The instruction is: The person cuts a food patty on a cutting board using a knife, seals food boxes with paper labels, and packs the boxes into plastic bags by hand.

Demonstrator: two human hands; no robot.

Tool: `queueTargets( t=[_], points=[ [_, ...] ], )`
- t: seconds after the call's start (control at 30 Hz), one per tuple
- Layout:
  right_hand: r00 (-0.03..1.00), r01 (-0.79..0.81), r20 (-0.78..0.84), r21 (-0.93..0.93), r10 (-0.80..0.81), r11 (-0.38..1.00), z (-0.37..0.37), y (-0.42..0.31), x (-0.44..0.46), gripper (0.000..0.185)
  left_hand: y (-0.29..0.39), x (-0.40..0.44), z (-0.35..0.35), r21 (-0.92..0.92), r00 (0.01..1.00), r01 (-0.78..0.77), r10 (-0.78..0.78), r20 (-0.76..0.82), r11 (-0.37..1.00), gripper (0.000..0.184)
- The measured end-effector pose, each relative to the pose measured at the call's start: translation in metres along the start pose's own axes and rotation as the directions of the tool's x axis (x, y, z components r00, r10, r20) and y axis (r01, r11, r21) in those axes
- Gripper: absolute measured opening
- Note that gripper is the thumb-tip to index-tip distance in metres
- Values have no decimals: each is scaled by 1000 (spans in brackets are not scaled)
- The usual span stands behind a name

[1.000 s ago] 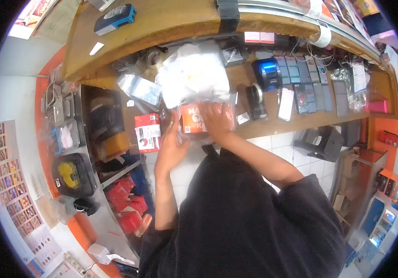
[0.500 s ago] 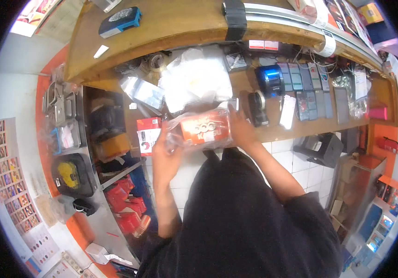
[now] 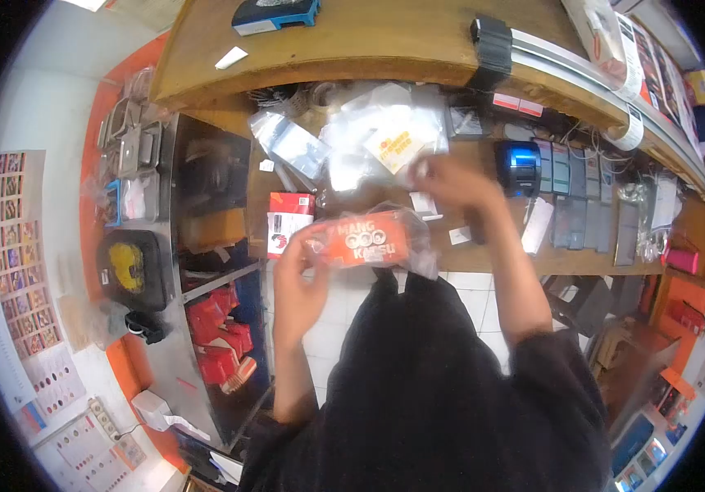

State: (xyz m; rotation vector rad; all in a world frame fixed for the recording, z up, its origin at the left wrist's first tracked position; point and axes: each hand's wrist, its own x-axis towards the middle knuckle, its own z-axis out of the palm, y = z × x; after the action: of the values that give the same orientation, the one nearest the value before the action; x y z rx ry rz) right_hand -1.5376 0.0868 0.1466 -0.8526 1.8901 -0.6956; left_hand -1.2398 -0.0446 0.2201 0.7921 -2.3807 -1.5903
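Observation:
An orange box in clear plastic wrap (image 3: 366,239) is held near the counter's front edge. My left hand (image 3: 302,275) grips its left end, fingers wrapped round the plastic. My right hand (image 3: 455,184) is off the box, above and to its right, over the counter beside the pile of clear plastic bags (image 3: 351,152). Its fingers are curled and blurred, so what they hold, if anything, cannot be made out. A yellow and white printed card (image 3: 395,146) lies on the bags. Just left of the box sits a red and white box (image 3: 290,225).
A raised wooden shelf (image 3: 352,57) runs across the back. Right of my right hand stand a blue-lit device (image 3: 519,166), rows of phones (image 3: 570,184) and a white slip (image 3: 538,226). On the left is a black case with a yellow patch (image 3: 133,269).
My right hand has left the wrapped box and moved up and right toward the bags. My left hand still holds the box. The camera view has shifted, and the yellow card is now plainly visible.

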Motion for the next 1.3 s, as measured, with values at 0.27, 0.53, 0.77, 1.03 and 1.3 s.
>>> queueTargets(
  t=[0.27, 0.53, 0.77, 1.03, 1.3],
  points=[
    [901, -319, -433, -643, 13, 696, 88, 55, 170, 111, -13, -10, -19, -143, 997, 39, -29, 72, 989, 66],
    [996, 85, -10, 488, -91, 868, 27, -62, 9, 94, -36, 1, -16, -316, 991, 88, -53, 120, 945, 89],
    [916, 188, 328, 152, -229, 970, 128, -52, -21, 99, -65, -4, -21, -625, 978, 209, -153, 143, 752, 95],
    [957, -271, -240, -535, 163, 800, 185, -30, -31, 99, -52, -9, -8, -394, 997, 64, -42, 65, 917, 88],
    [984, 164, 180, -907, 3, 387, 81, -65, -122, 20, -47, 2, -49, 11, 991, 130, -131, 35, 991, 65]
  ],
)
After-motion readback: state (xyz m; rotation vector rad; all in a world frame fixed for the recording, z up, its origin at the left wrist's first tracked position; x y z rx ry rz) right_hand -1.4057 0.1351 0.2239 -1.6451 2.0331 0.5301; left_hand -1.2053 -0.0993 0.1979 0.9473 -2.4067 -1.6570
